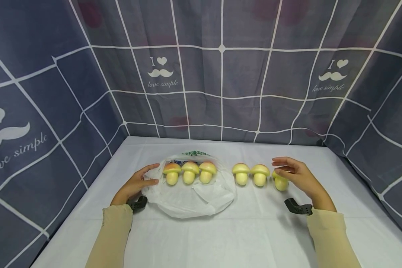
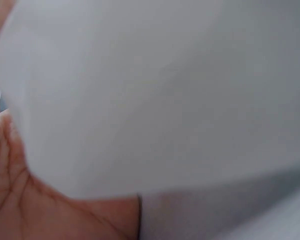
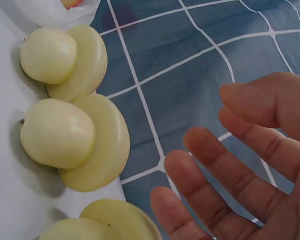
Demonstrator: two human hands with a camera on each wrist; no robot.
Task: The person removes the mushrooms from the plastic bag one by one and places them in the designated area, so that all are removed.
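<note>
A white plastic bag [image 1: 194, 203] lies spread on the table, with three yellow toy mushrooms [image 1: 189, 173] with reddish-tinged caps in a row at its rumpled upper part. Whether they lie in it or on it, I cannot tell. My left hand [image 1: 137, 184] touches the bag's left edge, thumb and fingers apart; in the left wrist view the white plastic [image 2: 155, 100] covers most of the palm. Right of the bag stand two mushrooms [image 1: 260, 175] side by side. My right hand [image 1: 298, 176], fingers loosely spread, is over another mushroom [image 1: 281, 182], partly hiding it, and holds nothing.
A white cloth covers the table [image 1: 204, 242]. Dark grey checked curtains [image 1: 201, 111] with white lines rise behind it and on both sides. Each wrist wears a black band mount [image 1: 298, 207].
</note>
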